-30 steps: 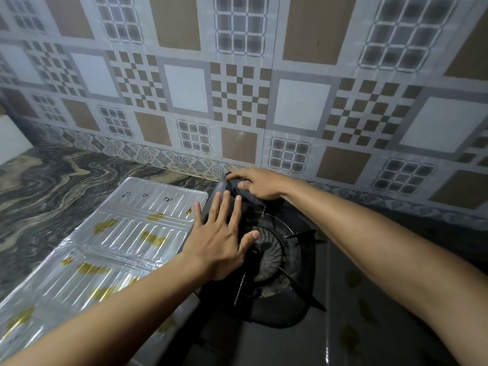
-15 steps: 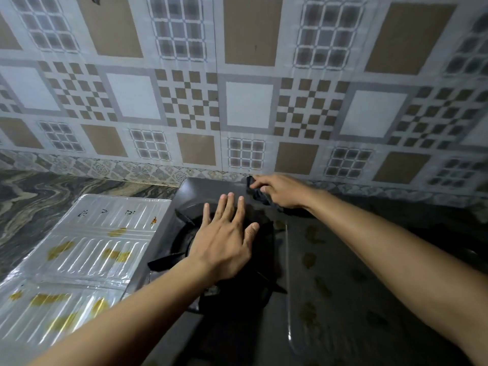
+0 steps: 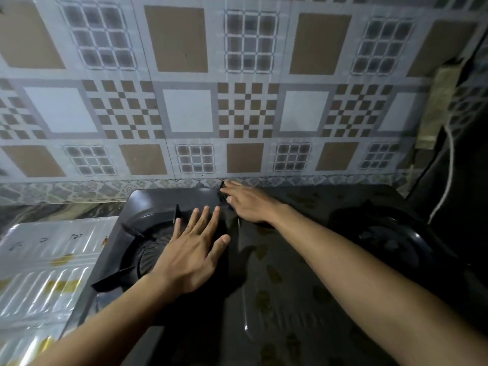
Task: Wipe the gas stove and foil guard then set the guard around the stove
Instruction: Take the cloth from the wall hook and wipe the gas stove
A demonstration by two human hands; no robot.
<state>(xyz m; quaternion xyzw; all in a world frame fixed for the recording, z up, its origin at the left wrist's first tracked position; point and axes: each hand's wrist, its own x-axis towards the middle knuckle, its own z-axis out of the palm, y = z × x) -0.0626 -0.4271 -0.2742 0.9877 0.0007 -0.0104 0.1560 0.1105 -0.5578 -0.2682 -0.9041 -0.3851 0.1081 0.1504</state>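
Observation:
A dark two-burner gas stove [image 3: 169, 200] stands against the tiled wall. My left hand [image 3: 192, 256] lies flat with fingers spread over the left burner [image 3: 148, 253] and its pan support. At the stove's back edge my right hand [image 3: 249, 202] presses a dark cloth [image 3: 223, 187], of which only a corner shows under the fingers. The silver foil guard [image 3: 45, 268], stained with yellow-brown spots, lies flat on the counter left of the stove. The stove's top carries brownish smears [image 3: 273, 273] in the middle.
The right burner [image 3: 390, 241] sits in shadow at the right. A white cable [image 3: 446, 186] hangs down the dark right wall near a taped strip [image 3: 435, 107]. A marbled counter [image 3: 60, 211] runs behind the foil guard.
My right hand has slid the cloth rightward along the stove's back edge. The view has shifted right, bringing the second burner in. My left hand stays over the left burner.

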